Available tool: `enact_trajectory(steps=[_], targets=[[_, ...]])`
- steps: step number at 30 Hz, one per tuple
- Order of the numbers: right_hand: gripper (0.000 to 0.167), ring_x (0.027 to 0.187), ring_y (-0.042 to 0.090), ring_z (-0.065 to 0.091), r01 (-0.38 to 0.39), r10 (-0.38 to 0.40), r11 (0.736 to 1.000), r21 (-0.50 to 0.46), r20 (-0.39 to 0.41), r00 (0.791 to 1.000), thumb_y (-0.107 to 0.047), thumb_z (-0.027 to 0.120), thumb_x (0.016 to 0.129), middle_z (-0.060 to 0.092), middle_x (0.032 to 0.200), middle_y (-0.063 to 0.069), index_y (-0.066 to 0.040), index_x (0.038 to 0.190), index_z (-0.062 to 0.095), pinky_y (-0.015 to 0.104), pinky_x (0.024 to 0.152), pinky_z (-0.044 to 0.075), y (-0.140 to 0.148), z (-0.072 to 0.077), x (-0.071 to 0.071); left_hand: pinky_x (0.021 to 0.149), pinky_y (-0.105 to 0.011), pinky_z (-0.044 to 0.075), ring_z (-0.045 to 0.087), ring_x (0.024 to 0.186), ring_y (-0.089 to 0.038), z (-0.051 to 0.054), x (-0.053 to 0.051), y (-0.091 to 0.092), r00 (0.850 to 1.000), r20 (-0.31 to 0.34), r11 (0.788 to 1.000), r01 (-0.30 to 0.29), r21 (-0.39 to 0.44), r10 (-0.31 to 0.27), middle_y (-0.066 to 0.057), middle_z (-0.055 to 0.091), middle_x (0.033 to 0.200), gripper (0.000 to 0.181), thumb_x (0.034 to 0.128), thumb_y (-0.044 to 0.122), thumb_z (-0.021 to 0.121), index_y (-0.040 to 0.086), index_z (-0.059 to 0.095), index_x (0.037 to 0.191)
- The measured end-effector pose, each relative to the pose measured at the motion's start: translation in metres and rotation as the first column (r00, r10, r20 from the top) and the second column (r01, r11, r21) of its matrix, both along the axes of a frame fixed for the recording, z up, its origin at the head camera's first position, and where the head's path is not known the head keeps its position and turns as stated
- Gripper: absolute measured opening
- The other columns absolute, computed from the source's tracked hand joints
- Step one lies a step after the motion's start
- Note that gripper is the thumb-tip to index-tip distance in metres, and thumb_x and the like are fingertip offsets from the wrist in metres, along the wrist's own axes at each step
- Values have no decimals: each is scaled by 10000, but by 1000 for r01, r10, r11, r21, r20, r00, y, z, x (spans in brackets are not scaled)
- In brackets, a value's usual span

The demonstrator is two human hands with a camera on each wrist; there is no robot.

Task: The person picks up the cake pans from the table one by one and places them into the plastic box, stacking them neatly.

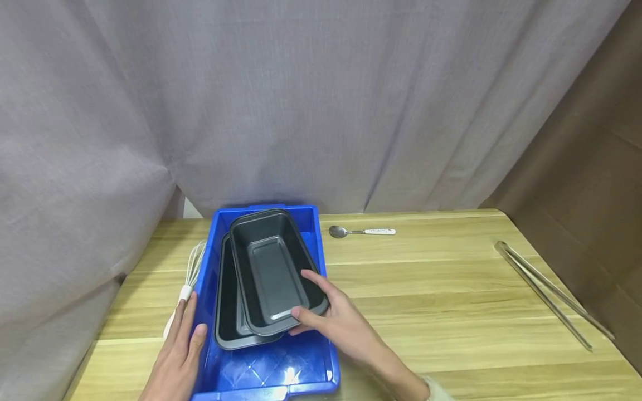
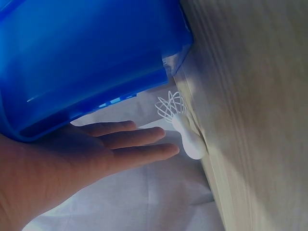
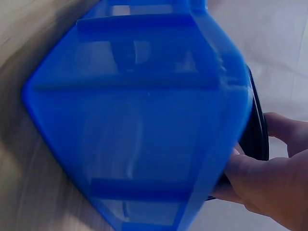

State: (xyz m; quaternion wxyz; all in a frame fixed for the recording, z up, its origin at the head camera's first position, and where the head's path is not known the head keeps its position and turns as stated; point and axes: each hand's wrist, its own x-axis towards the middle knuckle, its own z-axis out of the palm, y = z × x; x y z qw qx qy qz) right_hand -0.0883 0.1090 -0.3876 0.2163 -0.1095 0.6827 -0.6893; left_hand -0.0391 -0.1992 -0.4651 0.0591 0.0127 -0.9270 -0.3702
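My right hand (image 1: 346, 326) grips the near right corner of a dark loaf pan (image 1: 278, 273), thumb over the rim and other fingers partly hidden. This pan sits tilted over a second dark loaf pan (image 1: 228, 317), both within a blue plastic bin (image 1: 261, 376). In the right wrist view, the bin's outer wall (image 3: 144, 130) hides most of the pans. My left hand (image 1: 178, 351) rests against the bin's left side with its fingers extended, as the left wrist view also shows. Just beyond those fingertips lies a white-handled whisk (image 2: 190, 137) on the table.
A spoon with a white handle (image 1: 378, 231) lies to the right of the bin near the back edge. Long metal tongs (image 1: 546, 292) lie at the far right of the wooden table (image 1: 426, 312). A grey curtain (image 1: 321, 111) hangs behind, with a brown panel (image 1: 592, 167) at right.
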Motion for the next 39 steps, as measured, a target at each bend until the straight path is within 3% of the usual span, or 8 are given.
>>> enact_trajectory(steps=[10,20,27,29,31,34,35,39], targets=[[889,836,300,846,50,-12,967,249,-152,988,-302,773,1035,846,890,53,-38,1730,285,355,1054,576,-31,-8,5,1142,-830,344,320,1530,-676,2,0,0,999,40,1000,-1,-20,2,-346,187,1773,634,1209,312,397,172,156,1779],[941,629,301,777,11,39,966,258,-188,981,-363,755,1062,755,641,-14,32,1725,216,201,604,531,-48,-16,8,1144,-836,327,291,1549,-670,1,0,-3,998,59,1000,9,1,-9,-333,149,1790,651,1209,337,398,198,127,1784],[1029,511,218,718,42,44,915,402,-204,978,-515,739,1044,657,553,-10,12,1737,190,404,1072,580,-56,-13,11,1148,-839,315,274,1566,-658,-1,0,-4,998,63,1000,6,16,-7,-317,136,1800,653,1209,352,398,214,124,1785],[1044,465,178,675,57,47,895,442,-221,974,-540,728,1043,735,705,67,17,1737,181,489,1130,551,-59,-13,11,1146,-836,321,275,1566,-657,-1,0,-4,999,52,1000,7,24,-8,-324,144,1796,652,1207,344,411,211,138,1784],[1054,438,150,636,71,50,877,475,-237,970,-554,724,1041,792,1103,224,13,1740,176,513,1121,558,-61,-15,12,1142,-834,330,282,1563,-657,-1,0,-4,999,39,1000,7,28,-8,-330,156,1790,652,1204,335,423,209,152,1783],[1049,561,191,721,91,63,836,541,-259,964,-574,718,1038,440,1677,326,-18,1749,182,562,1129,551,-63,-18,13,1136,-832,339,294,1557,-658,-1,0,-3,1000,26,1000,6,22,-6,-339,169,1783,650,1202,324,431,201,163,1781],[1043,710,257,790,103,72,818,566,-278,958,-577,718,1036,296,1761,308,-23,1748,195,585,1133,544,-64,-20,14,1138,-832,337,294,1557,-657,-1,0,-2,1000,28,1000,6,19,-6,-339,168,1783,650,1202,327,428,201,161,1782],[995,1124,424,778,147,138,724,674,-351,926,-586,705,1040,265,1772,298,-30,1736,263,611,1049,596,-66,-27,15,1142,-828,336,292,1558,-656,0,-1,-2,1000,29,1000,8,20,-9,-346,167,1780,651,1202,321,429,186,163,1780]])
